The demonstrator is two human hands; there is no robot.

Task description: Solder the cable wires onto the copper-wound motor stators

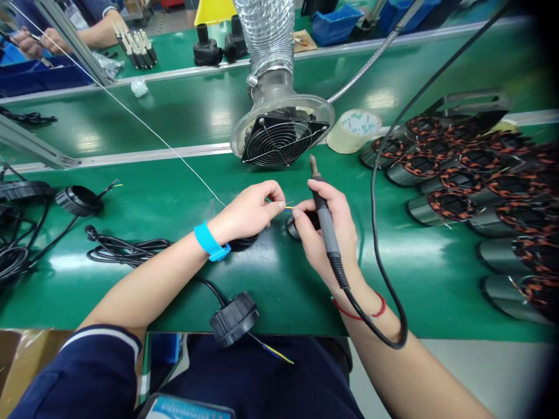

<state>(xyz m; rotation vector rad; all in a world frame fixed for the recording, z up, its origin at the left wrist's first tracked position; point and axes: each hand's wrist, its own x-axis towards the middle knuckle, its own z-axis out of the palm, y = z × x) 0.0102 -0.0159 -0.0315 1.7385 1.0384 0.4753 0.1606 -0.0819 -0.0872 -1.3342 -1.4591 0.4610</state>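
Note:
My left hand [251, 210], with a blue band at its wrist, pinches the end of a thin wire with yellow and blue insulation [289, 208]. In my right hand [345, 230] is a soldering iron [324, 218], its tip pointing away from me and up. The thumb and fingertips of that hand also meet the wire. A dark round part [293, 228] sits partly hidden under the right fingers. Another black part [244, 243] shows below my left wrist. Near the table edge lies a black ribbed cap [234, 319] with a cable and loose wires.
A fume extractor hood [282, 137] stands beyond my hands, beside a tape roll [353, 131]. Several copper-wound stators [452, 206] fill the right side. Coiled black cables [126, 251] lie left. A thin pale strand [166, 142] slants down toward my left hand. Another person's hands [55, 42] are at far left.

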